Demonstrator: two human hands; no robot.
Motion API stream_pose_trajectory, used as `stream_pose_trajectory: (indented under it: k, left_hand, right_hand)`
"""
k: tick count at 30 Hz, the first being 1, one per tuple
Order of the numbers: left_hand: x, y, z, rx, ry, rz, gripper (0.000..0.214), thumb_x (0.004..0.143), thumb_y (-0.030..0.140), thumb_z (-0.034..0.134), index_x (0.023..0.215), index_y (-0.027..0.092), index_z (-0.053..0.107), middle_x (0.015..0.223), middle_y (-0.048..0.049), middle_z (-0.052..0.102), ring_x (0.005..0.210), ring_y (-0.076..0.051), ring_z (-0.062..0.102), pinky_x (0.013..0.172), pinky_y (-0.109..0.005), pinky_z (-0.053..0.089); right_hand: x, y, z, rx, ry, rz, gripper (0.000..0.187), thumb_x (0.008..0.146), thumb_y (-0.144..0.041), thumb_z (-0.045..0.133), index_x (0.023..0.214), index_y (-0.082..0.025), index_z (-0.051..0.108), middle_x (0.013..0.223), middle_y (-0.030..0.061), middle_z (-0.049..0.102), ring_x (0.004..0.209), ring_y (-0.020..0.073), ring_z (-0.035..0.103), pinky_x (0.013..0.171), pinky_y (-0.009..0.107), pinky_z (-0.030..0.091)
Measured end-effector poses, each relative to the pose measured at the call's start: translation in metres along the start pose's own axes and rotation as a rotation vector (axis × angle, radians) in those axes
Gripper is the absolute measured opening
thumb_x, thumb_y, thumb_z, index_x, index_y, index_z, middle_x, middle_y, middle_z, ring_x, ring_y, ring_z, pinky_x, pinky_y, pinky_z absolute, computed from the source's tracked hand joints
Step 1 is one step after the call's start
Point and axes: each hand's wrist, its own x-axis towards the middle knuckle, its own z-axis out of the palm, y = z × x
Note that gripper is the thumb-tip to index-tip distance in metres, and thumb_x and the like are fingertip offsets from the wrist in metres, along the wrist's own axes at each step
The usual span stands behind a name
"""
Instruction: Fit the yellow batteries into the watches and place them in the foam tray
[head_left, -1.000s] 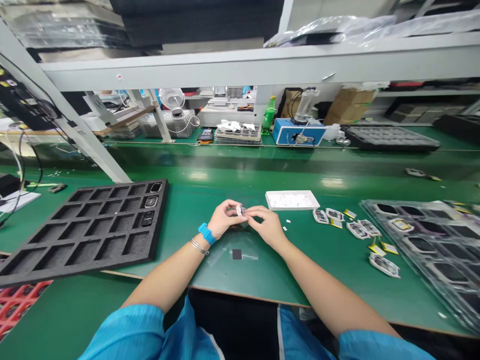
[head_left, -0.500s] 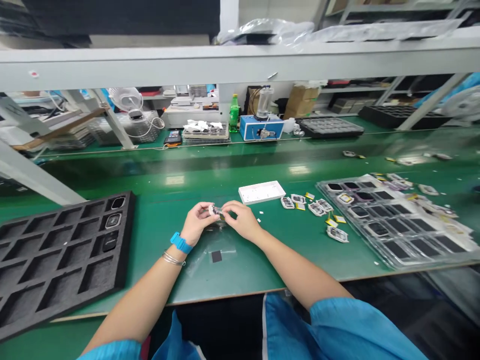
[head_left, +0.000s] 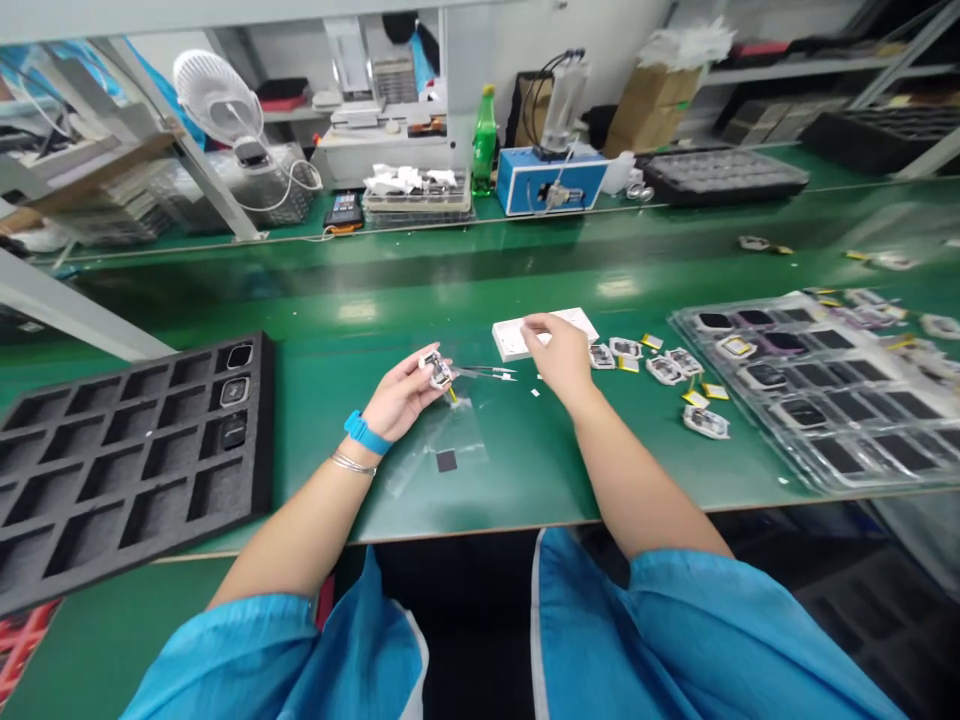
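Here the small watch case sits pinched in my left hand above the green bench, tweezers just beside it. My right hand, fingers loosely curled and holding nothing, reaches over the white tray; I judge a small part must be picked next, needing a fine grip.

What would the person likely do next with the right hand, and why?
Probably pick something off the white tray. The right hand is over its near edge with the fingers curled, while the left hand holds a small watch-like part up off the green table. Tweezers lie between the two hands.
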Motion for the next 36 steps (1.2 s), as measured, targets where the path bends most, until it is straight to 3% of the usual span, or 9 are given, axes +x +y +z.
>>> stream_pose_trajectory:
  k: [4,8,20,28,31,34,36]
  left_hand:
    - [0.0,-0.002,0.0,-0.006,-0.052,0.005,0.052,0.069,0.019,0.085,0.119,0.02,0.069,0.107,-0.0075,0.076,0.094,-0.019,0.074,0.086,-0.029,0.06]
    - [-0.001,-0.003,0.001,0.023,-0.078,0.027,0.056,0.062,0.017,0.09,0.115,0.021,0.071,0.105,-0.0054,0.076,0.089,-0.015,0.073,0.082,-0.026,0.06]
    - [0.001,-0.007,0.001,0.093,-0.118,0.093,0.058,0.055,0.02,0.094,0.109,0.021,0.072,0.104,-0.0047,0.075,0.087,-0.016,0.071,0.081,-0.03,0.06]
    - [0.003,-0.01,-0.003,0.217,-0.117,0.153,0.061,0.051,0.023,0.095,0.107,0.017,0.073,0.103,-0.007,0.075,0.086,-0.017,0.072,0.083,-0.03,0.06]
    - [0.003,-0.011,-0.002,0.239,-0.104,0.149,0.062,0.048,0.023,0.096,0.107,0.018,0.074,0.103,-0.0066,0.075,0.089,-0.018,0.072,0.084,-0.032,0.06]
    - [0.002,-0.012,-0.001,0.185,-0.082,0.114,0.06,0.049,0.02,0.096,0.105,0.019,0.074,0.101,-0.0057,0.076,0.086,-0.017,0.071,0.081,-0.029,0.06]
    - [0.001,-0.01,-0.001,0.147,-0.1,0.085,0.059,0.052,0.021,0.095,0.107,0.019,0.073,0.101,-0.0061,0.076,0.085,-0.017,0.071,0.081,-0.03,0.06]
  right_hand:
    - [-0.031,-0.034,0.022,0.345,-0.188,-0.062,0.016,0.082,-0.035,0.065,0.086,-0.021,0.071,0.091,0.0045,0.077,0.089,0.0217,0.072,0.09,0.039,0.056]
    - [-0.054,-0.05,0.037,0.441,-0.271,-0.078,0.013,0.082,-0.032,0.066,0.085,-0.021,0.071,0.089,0.0028,0.077,0.084,0.0191,0.072,0.086,0.035,0.056]
    - [-0.057,-0.055,0.034,0.392,-0.249,-0.05,0.01,0.08,-0.027,0.067,0.08,-0.021,0.074,0.084,0.0025,0.079,0.08,0.0181,0.073,0.079,0.03,0.056]
    - [-0.06,-0.052,0.037,0.311,-0.255,-0.104,0.009,0.081,-0.026,0.066,0.08,-0.022,0.075,0.088,0.0034,0.079,0.084,0.0202,0.074,0.081,0.032,0.057]
    - [-0.063,-0.052,0.037,0.212,-0.242,-0.213,0.01,0.084,-0.024,0.064,0.078,-0.024,0.073,0.088,0.0021,0.079,0.086,0.0205,0.072,0.093,0.038,0.054]
    - [-0.064,-0.053,0.037,0.119,-0.236,-0.337,0.016,0.085,-0.02,0.062,0.073,-0.026,0.069,0.082,0.0008,0.076,0.079,0.0192,0.07,0.111,0.047,0.044]
    - [-0.064,-0.054,0.036,0.156,-0.245,-0.312,0.015,0.086,-0.021,0.061,0.073,-0.026,0.066,0.083,0.0016,0.076,0.081,0.0196,0.069,0.112,0.049,0.043]
